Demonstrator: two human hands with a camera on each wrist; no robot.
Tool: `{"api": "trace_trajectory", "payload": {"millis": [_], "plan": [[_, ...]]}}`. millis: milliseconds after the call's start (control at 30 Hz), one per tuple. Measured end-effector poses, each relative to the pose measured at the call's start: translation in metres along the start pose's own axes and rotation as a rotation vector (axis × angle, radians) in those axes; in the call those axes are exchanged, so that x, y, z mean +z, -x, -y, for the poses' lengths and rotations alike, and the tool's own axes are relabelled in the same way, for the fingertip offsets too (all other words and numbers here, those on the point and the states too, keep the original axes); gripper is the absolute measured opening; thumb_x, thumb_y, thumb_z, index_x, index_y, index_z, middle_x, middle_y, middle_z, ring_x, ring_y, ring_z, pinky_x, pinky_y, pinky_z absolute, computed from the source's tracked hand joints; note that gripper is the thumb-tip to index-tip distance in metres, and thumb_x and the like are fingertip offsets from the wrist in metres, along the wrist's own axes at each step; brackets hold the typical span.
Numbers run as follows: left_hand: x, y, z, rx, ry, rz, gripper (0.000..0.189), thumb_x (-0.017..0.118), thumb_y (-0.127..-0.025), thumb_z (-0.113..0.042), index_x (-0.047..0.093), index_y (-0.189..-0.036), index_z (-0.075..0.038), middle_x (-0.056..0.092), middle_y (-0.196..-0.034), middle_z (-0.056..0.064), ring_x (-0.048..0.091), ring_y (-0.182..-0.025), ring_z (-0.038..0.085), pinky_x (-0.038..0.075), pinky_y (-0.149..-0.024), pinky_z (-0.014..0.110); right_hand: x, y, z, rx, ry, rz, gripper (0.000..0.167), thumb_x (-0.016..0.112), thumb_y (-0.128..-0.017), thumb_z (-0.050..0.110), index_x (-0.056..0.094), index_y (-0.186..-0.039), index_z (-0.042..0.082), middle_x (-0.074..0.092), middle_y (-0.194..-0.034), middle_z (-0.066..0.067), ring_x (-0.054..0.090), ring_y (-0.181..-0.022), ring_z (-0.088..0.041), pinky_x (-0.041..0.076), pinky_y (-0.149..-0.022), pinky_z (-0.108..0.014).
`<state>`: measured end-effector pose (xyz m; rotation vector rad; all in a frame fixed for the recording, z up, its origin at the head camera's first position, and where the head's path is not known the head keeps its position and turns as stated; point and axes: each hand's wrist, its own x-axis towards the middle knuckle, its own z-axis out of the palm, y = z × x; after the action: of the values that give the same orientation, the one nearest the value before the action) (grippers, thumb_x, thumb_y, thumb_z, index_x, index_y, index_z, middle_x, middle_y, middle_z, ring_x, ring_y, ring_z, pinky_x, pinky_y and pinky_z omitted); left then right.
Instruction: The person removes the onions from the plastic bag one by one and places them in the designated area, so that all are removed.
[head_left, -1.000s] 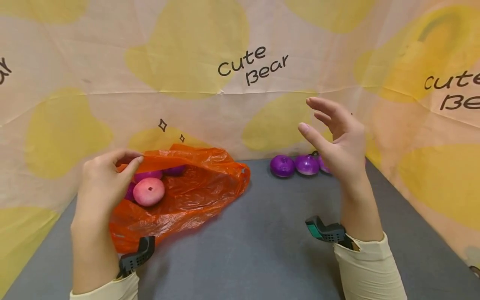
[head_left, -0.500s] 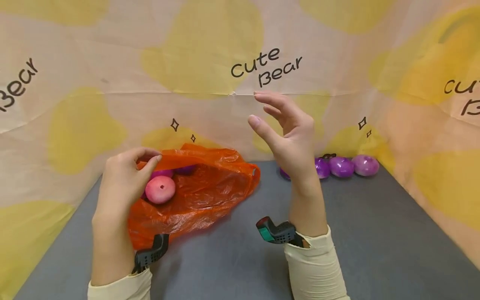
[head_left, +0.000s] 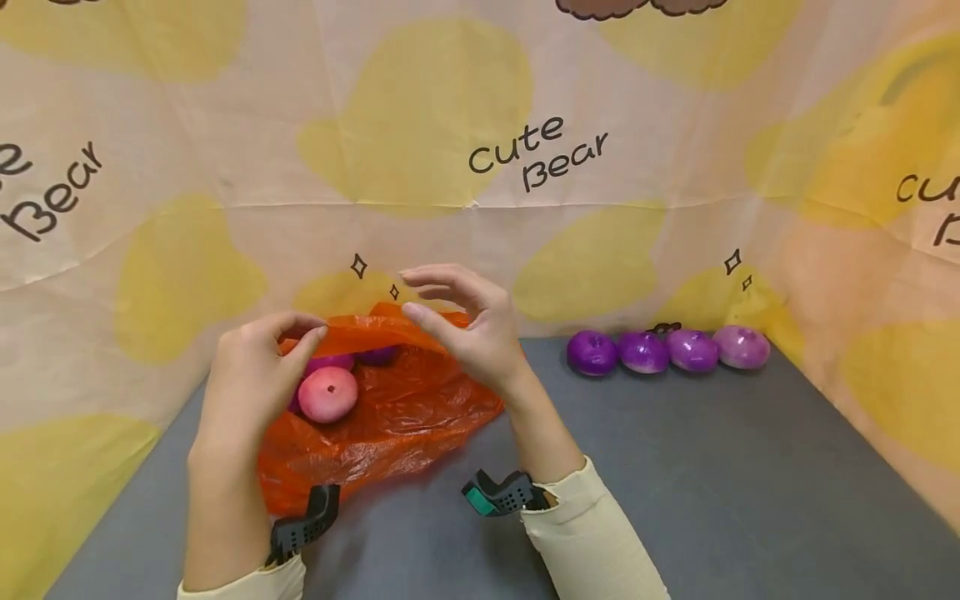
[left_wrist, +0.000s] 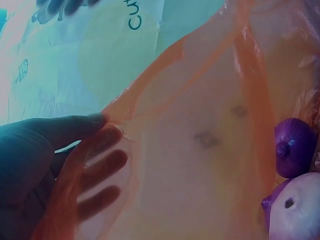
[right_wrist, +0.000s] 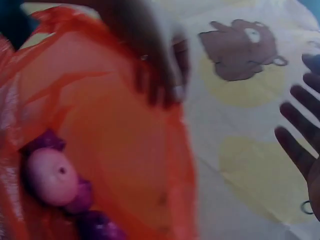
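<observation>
An orange plastic bag (head_left: 420, 408) lies on its side on the grey table, its mouth held up. My left hand (head_left: 251, 383) pinches the upper rim between thumb and fingers; through the thin film in the left wrist view its fingers (left_wrist: 102, 167) show. Inside lie a pink round thing (head_left: 327, 394) with a small dark hole and several purple onions (left_wrist: 295, 147), partly hidden. My right hand (head_left: 480, 329) hovers in front of the bag's right part, holding nothing. Its fingers (right_wrist: 295, 150) are spread and apart from the bag in the right wrist view.
Several shiny purple onions (head_left: 643, 352) stand in a row at the table's back right, near the printed cloth wall (head_left: 420, 125). The grey table (head_left: 712, 483) stretches in front of them. Cloth walls also rise on the left and right.
My right hand has moved left from in front of the onion row to the bag, and lower. The left hand keeps its pinch on the rim. The head view has shifted somewhat.
</observation>
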<state>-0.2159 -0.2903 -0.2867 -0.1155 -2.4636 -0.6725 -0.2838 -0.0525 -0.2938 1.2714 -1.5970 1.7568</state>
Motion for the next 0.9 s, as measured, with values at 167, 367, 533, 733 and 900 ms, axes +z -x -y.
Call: {"api": "trace_trajectory", "payload": {"millis": [167, 367, 533, 733, 900], "plan": [[-0.002, -0.001, 0.0, -0.002, -0.008, -0.004, 0.016, 0.067, -0.097, -0.018, 0.076, -0.106, -0.008, 0.076, -0.1, 0.017, 0.068, -0.097, 0.036, 0.052, -0.086, 0.053, 0.025, 0.007, -0.02, 0.073, -0.053, 0.23, 0.021, 0.072, -0.089, -0.001, 0.072, -0.11, -0.004, 0.076, -0.105, -0.019, 0.074, -0.091, -0.024, 0.06, -0.086, -0.034], [-0.006, -0.003, -0.002, -0.001, -0.023, -0.017, 0.017, 0.068, -0.097, -0.018, 0.076, -0.107, -0.007, 0.076, -0.1, 0.018, 0.067, -0.095, 0.037, 0.054, -0.084, 0.053, 0.047, 0.014, -0.041, 0.186, 0.089, 0.407, 0.021, 0.073, -0.092, 0.016, 0.075, -0.111, 0.006, 0.078, -0.104, -0.004, 0.069, -0.092, 0.0, 0.058, -0.087, -0.024], [-0.006, -0.005, -0.005, 0.023, -0.043, -0.038, 0.016, 0.069, -0.096, -0.019, 0.077, -0.105, -0.009, 0.077, -0.097, 0.015, 0.063, -0.076, 0.029, 0.049, -0.07, 0.03, 0.063, 0.021, -0.055, 0.271, 0.171, 0.451, 0.028, 0.072, -0.095, 0.025, 0.072, -0.119, 0.011, 0.075, -0.115, 0.0, 0.067, -0.105, 0.0, 0.054, -0.094, -0.019], [-0.004, -0.004, -0.007, 0.026, -0.034, -0.03, 0.014, 0.071, -0.095, -0.017, 0.077, -0.104, -0.009, 0.077, -0.096, 0.015, 0.067, -0.079, 0.029, 0.046, -0.069, 0.025, 0.083, 0.038, -0.077, 0.29, 0.259, 0.378, 0.028, 0.069, -0.096, 0.024, 0.073, -0.119, 0.009, 0.076, -0.117, -0.005, 0.07, -0.108, -0.016, 0.055, -0.091, -0.019], [-0.001, -0.001, -0.006, 0.01, -0.024, -0.015, 0.014, 0.07, -0.095, -0.017, 0.077, -0.104, -0.009, 0.077, -0.096, 0.015, 0.067, -0.084, 0.03, 0.049, -0.074, 0.037, 0.097, 0.048, -0.088, 0.327, 0.394, 0.399, 0.033, 0.07, -0.094, 0.027, 0.071, -0.124, 0.013, 0.074, -0.122, 0.0, 0.068, -0.114, -0.014, 0.05, -0.098, -0.017]]}}
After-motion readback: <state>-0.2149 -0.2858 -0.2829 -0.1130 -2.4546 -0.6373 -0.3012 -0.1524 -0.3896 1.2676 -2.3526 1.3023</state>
